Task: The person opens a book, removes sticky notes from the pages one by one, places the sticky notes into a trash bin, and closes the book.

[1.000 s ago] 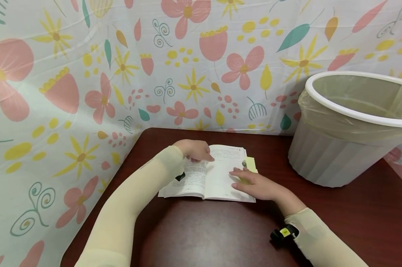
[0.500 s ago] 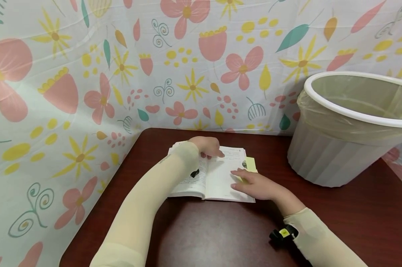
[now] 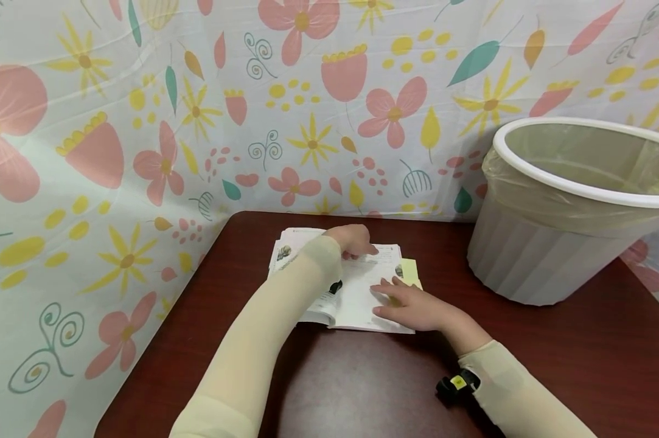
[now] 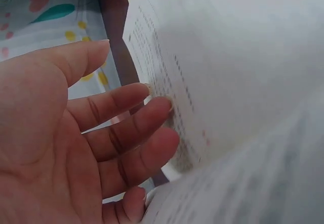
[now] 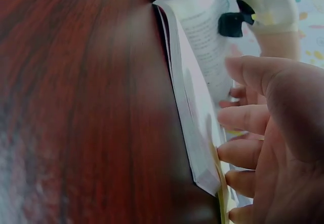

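An open book [image 3: 356, 307] with printed pages lies near the back of the table. My left hand [image 3: 353, 239] is over its upper middle. In the left wrist view, that hand's loosely bent fingers [image 4: 136, 127] touch a raised printed page [image 4: 217, 97], with the thumb apart from it. My right hand [image 3: 417, 306] rests at the book's right edge, fingers spread. Beside it, a pale yellow paper [image 3: 411, 271] sticks out from the right edge. The right wrist view shows its fingers [image 5: 243, 153] along the page block's edge. My left sleeve hides part of the left page.
A grey waste bin [image 3: 532, 243] with a clear liner and white rim stands on the dark red-brown table [image 3: 329, 383], to the book's right. A flower-patterned curtain [image 3: 307, 91] hangs behind and to the left. A black camera [image 3: 452, 387] is strapped under my right wrist.
My left hand has moved right across the book, and leaves have lifted from the left side with it. A left page with a small picture now shows. My right hand has stayed nearly still.
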Action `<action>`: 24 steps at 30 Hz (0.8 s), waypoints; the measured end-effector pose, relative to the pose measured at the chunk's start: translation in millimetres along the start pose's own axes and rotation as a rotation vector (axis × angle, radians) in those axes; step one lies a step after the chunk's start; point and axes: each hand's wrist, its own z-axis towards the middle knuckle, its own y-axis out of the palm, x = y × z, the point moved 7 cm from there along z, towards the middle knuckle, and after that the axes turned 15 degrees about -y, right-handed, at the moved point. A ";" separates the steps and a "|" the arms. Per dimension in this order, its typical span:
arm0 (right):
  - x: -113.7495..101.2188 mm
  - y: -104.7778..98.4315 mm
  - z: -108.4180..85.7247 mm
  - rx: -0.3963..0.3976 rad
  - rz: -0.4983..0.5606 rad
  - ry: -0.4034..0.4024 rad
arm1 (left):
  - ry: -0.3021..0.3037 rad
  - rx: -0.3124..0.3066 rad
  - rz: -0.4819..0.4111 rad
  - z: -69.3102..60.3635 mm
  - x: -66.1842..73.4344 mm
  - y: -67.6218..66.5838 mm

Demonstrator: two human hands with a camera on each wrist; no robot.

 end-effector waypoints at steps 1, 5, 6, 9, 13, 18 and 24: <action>-0.8 0.5 0.0 -0.005 0.003 -0.001 | 0.001 0.003 -0.005 0.8 1.9 1.2; -3.2 -0.1 -0.5 -0.022 0.005 -0.005 | 0.013 0.015 -0.057 5.1 10.0 7.5; -3.1 -1.0 -0.7 -0.020 0.005 -0.009 | 0.022 0.020 -0.067 5.6 12.3 9.1; -0.4 -4.7 -2.1 -0.005 0.010 -0.021 | 0.047 0.025 -0.105 6.6 18.1 13.8; 7.2 -9.7 -2.1 0.020 0.026 -0.028 | 0.069 0.032 -0.132 6.9 18.8 17.6; 19.0 -18.4 -4.7 0.048 0.018 0.014 | 0.086 0.038 -0.141 4.7 17.4 20.0; 26.5 -32.3 -9.2 0.137 -0.011 0.036 | 0.126 0.049 -0.151 -3.0 16.8 20.8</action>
